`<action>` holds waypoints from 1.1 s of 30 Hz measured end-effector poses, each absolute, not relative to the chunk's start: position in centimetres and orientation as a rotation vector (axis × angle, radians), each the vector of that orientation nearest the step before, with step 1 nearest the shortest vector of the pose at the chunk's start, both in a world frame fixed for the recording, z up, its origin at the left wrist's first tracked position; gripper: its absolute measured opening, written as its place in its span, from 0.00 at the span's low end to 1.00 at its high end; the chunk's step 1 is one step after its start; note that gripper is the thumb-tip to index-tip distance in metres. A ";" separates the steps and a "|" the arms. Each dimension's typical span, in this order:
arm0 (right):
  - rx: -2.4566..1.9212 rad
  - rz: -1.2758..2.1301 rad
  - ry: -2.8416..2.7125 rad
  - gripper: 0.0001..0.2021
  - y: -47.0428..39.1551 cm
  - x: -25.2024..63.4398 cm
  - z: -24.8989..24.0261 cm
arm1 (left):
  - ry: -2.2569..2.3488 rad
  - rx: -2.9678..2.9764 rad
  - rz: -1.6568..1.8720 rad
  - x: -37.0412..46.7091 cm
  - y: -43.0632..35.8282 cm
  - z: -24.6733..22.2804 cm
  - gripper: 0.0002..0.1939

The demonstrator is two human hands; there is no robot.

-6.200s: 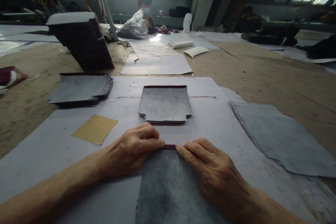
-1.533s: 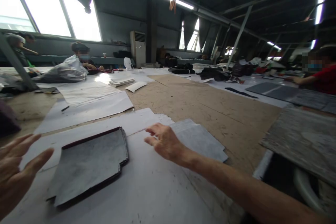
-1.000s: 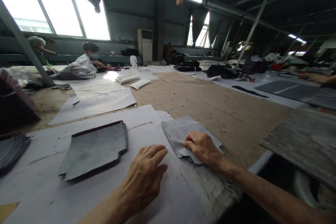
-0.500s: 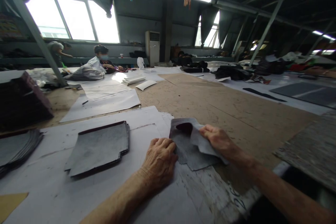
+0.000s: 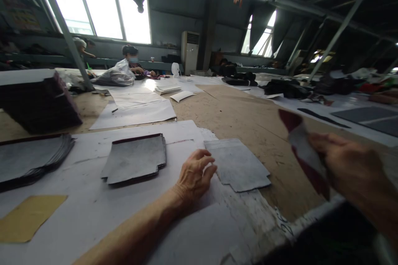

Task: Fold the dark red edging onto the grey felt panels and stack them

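My right hand (image 5: pixel 345 161) is raised at the right, gripping a grey fabric piece (image 5: pixel 306 149) with a dark red underside that shows along its bent edges. A flat grey piece (image 5: pixel 239 165) with notched corners lies on the table. Beside its left edge rests my left hand (image 5: pixel 197 174), fingers loosely bent and apart, nothing visible in them. To the left of that hand sits a neat stack of similar grey pieces (image 5: pixel 137 159) with dark red edges.
Another fanned stack of grey pieces (image 5: pixel 31 157) lies at far left, before a tall dark stack (image 5: pixel 40 99). A tan card (image 5: pixel 31 217) is at lower left. White sheets (image 5: pixel 133 114) and a plastic bag (image 5: pixel 116 74) lie farther back, near a seated person (image 5: pixel 132 60).
My right hand has lifted a grey piece off the other one and carried it right. My left hand has loosened its fingers. The view has shifted slightly left.
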State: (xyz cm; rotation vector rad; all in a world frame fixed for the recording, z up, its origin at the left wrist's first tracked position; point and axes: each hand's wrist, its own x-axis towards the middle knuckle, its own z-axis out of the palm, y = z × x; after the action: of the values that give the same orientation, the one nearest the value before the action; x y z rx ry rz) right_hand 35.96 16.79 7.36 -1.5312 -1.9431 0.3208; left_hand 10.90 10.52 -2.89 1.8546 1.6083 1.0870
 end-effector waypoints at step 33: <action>-0.271 0.363 -2.637 0.10 10.4 17.4 -2.8 | 1.873 2.095 0.824 -1.8 -2.0 -1.9 0.13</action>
State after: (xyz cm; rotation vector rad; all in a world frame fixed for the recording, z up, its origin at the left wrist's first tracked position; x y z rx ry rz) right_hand 17.38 10.37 -2.82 -0.2707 -2.6372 0.3635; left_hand -1.75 -2.05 -1.87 2.0951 1.8733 0.8239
